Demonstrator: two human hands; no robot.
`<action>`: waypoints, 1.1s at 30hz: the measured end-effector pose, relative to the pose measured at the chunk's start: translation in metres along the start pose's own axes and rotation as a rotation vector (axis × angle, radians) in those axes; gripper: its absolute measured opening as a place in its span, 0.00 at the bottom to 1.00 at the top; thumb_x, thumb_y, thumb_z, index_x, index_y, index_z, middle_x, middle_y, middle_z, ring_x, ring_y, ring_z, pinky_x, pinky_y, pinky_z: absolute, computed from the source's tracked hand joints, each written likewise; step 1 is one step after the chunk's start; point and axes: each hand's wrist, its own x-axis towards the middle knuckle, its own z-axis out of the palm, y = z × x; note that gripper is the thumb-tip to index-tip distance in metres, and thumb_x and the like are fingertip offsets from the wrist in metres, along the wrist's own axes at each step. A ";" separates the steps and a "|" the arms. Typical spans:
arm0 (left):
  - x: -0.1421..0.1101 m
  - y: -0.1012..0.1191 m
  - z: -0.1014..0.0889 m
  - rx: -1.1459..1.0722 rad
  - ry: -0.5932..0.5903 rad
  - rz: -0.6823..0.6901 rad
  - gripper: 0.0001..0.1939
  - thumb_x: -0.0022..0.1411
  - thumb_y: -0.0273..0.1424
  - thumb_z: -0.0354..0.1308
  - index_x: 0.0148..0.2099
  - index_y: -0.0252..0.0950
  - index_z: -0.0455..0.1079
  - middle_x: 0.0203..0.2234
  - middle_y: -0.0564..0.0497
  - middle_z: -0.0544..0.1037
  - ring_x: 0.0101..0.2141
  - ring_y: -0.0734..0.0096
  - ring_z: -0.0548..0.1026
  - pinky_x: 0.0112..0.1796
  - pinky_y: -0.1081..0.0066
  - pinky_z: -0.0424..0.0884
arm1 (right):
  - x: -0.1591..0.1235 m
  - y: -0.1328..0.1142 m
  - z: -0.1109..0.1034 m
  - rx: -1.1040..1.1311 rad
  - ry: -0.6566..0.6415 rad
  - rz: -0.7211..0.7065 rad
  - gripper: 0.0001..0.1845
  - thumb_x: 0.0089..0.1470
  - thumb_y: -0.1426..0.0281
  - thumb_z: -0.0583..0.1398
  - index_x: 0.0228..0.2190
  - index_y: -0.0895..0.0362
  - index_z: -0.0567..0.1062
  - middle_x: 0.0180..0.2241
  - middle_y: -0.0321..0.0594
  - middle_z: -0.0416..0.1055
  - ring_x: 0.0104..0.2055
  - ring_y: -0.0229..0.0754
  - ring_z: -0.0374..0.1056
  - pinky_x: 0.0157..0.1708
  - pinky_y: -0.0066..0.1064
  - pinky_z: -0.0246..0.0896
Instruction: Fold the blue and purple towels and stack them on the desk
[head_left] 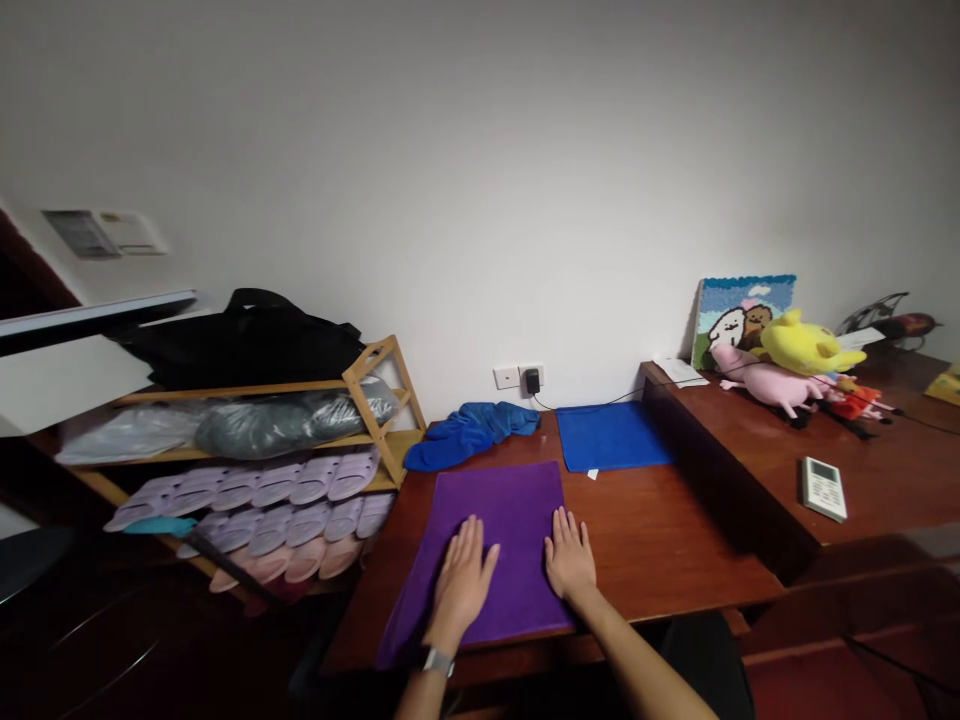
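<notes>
A purple cloth [510,560] lies spread on the brown wooden table, its lower left corner reaching the table's front edge. Flat on its left part rests my left hand [463,578], fingers stretched out and thumb apart; a watch is on that wrist. My right hand [570,555] lies open across the cloth's right edge, with fingers extended. Behind the purple cloth is a crumpled blue cloth [476,432]. A flat, folded-looking blue cloth [615,437] with a small white tag lies farther back on the right.
A wooden rack [386,400] holding several slippers and a black bag [255,340] stands to the left. On the higher surface at right are a white remote-like device [823,488], plush toys [802,345] and a dog picture [742,315]. A black plug [532,380] sits in the wall socket.
</notes>
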 end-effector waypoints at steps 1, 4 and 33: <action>0.011 0.022 0.000 -0.036 -0.018 0.079 0.36 0.75 0.49 0.34 0.74 0.32 0.49 0.72 0.42 0.54 0.71 0.60 0.52 0.68 0.54 0.51 | 0.000 0.001 0.001 -0.005 0.003 -0.003 0.34 0.69 0.62 0.36 0.71 0.61 0.43 0.73 0.39 0.35 0.75 0.45 0.30 0.72 0.45 0.22; 0.036 0.077 0.005 -0.115 -0.117 0.245 0.35 0.75 0.48 0.32 0.74 0.34 0.49 0.72 0.44 0.54 0.71 0.62 0.51 0.69 0.56 0.50 | 0.001 0.003 0.004 -0.029 -0.005 -0.020 0.34 0.68 0.63 0.37 0.71 0.62 0.43 0.73 0.40 0.34 0.75 0.46 0.29 0.71 0.46 0.22; 0.019 -0.090 0.016 0.037 -0.114 -0.066 0.40 0.72 0.54 0.34 0.73 0.31 0.52 0.72 0.39 0.53 0.71 0.58 0.52 0.68 0.54 0.49 | 0.037 -0.004 -0.012 -0.007 0.019 0.023 0.34 0.69 0.60 0.36 0.71 0.59 0.46 0.73 0.39 0.38 0.75 0.45 0.33 0.71 0.43 0.26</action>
